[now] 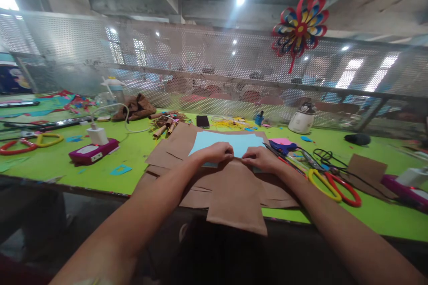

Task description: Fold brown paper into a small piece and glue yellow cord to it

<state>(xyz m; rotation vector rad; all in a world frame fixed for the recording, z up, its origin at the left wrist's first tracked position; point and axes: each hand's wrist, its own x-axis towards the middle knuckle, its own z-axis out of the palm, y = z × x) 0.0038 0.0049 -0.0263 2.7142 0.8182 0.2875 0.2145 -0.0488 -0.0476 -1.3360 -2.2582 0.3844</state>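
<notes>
A light blue sheet of paper (245,141) lies on larger pieces of brown paper (182,131). A brown paper strip (236,196) runs from its near edge toward me and hangs past the table's front edge. My left hand (219,152) is closed in a pinch at the strip's top left corner. Opposite it, my right hand (260,158) pinches the top right corner, thumb and fingertips together. Both hands rest over the blue sheet, a short gap apart. Slits show in the brown paper on both sides.
Scissors with yellow and red handles (334,187) lie right of my right forearm, with black cables behind. At left are a purple power strip (93,150) with a white charger (96,134) and another pair of scissors (31,143). A white bottle (302,118) stands at the back.
</notes>
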